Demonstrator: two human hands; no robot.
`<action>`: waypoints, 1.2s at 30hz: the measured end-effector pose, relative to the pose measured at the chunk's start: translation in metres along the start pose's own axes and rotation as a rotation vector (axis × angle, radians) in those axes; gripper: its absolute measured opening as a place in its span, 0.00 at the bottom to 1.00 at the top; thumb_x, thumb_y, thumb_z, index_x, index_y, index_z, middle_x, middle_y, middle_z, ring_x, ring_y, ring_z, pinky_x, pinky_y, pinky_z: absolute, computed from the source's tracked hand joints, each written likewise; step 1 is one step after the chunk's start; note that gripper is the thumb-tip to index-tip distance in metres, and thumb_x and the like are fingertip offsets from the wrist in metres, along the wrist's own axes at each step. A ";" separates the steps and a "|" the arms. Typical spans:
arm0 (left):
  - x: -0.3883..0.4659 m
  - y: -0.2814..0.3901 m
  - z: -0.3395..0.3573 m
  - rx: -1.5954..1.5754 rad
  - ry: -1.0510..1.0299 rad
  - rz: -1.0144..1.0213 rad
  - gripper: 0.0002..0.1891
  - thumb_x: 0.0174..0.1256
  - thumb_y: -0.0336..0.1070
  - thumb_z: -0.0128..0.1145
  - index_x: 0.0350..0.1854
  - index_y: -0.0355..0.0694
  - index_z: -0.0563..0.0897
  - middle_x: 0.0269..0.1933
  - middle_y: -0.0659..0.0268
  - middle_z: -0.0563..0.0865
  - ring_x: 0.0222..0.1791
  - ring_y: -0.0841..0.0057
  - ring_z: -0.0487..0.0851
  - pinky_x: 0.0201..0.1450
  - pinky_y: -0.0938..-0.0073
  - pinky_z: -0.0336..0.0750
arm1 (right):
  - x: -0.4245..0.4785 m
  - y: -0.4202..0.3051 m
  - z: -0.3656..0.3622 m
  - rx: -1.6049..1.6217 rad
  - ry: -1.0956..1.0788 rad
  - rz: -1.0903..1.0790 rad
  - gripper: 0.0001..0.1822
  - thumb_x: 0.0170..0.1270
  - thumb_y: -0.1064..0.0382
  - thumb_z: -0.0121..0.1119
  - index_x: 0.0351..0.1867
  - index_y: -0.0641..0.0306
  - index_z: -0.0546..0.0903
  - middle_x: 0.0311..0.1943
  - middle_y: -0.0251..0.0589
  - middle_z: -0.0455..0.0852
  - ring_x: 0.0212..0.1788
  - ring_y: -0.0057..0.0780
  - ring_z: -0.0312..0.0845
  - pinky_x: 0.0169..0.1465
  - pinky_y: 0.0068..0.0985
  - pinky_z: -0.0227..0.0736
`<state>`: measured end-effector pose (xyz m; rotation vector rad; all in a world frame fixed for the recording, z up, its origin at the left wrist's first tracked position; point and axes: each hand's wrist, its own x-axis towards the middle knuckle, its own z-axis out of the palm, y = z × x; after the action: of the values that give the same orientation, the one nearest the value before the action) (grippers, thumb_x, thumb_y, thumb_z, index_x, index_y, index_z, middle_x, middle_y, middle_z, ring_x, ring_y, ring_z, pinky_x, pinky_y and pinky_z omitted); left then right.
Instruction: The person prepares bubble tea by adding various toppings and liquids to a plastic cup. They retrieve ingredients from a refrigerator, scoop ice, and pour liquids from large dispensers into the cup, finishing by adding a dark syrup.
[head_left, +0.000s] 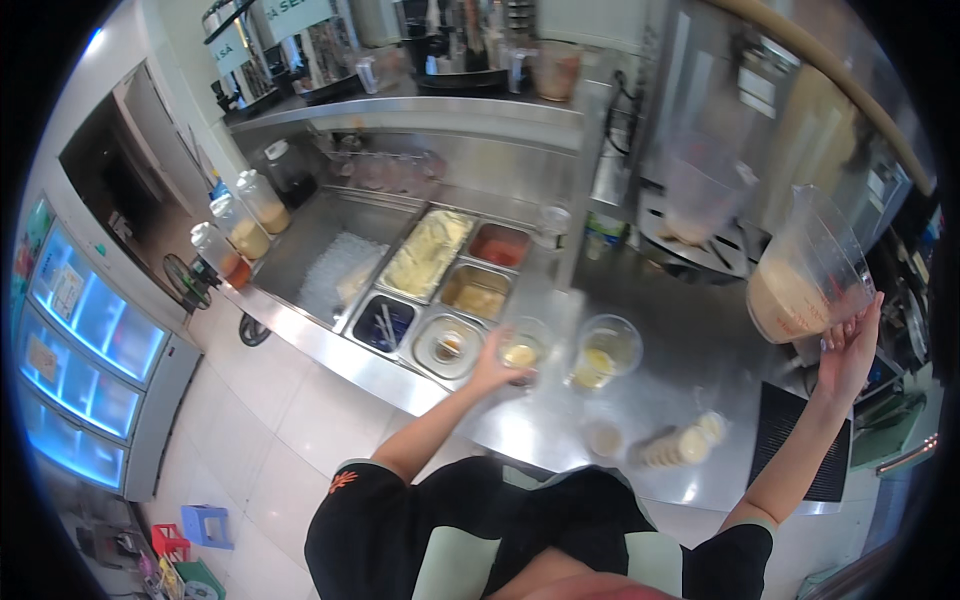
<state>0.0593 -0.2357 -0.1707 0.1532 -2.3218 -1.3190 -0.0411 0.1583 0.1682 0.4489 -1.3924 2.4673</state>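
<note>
My right hand grips a clear plastic measuring jug by its handle side, tilted, with a milky tan liquid in it. At the counter's middle, my left hand is closed around a clear cup with something pale yellow inside. Just right of that cup stands a second, larger clear cup with yellow contents at its bottom. Nearer my body lie a small round container and a row of stacked, pale cups or lids, somewhat blurred.
Steel food pans and an ice bin are set in the counter at left. Pump bottles line its far left edge. Another jug stands on a drip tray behind. A black ribbed mat lies at right.
</note>
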 end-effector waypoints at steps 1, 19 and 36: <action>0.005 -0.002 0.000 -0.062 -0.059 0.003 0.51 0.28 0.48 0.75 0.59 0.34 0.61 0.55 0.54 0.70 0.55 0.63 0.70 0.59 0.66 0.63 | -0.010 0.012 0.027 0.026 0.027 0.011 0.14 0.67 0.52 0.44 0.30 0.58 0.69 0.16 0.22 0.58 0.13 0.07 0.48 0.16 0.11 0.46; 0.321 0.249 -0.348 0.620 0.524 1.171 0.20 0.53 0.40 0.58 0.46 0.34 0.75 0.45 0.51 0.77 0.48 0.57 0.73 0.53 0.66 0.66 | -0.025 0.307 0.370 0.084 -0.343 0.054 0.13 0.55 0.58 0.63 0.22 0.59 0.71 0.17 0.22 0.68 0.15 0.08 0.54 0.17 0.14 0.48; 0.342 0.260 -0.330 0.732 0.224 1.124 0.15 0.48 0.31 0.60 0.38 0.33 0.75 0.37 0.49 0.79 0.40 0.53 0.76 0.42 0.63 0.70 | -0.002 0.312 0.379 -0.018 -0.294 0.006 0.12 0.56 0.57 0.62 0.25 0.60 0.73 0.13 0.21 0.61 0.13 0.09 0.52 0.16 0.13 0.47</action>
<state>-0.0645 -0.4641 0.3049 -0.6476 -1.9953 0.0940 -0.1076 -0.3245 0.1103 0.8320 -1.5219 2.4660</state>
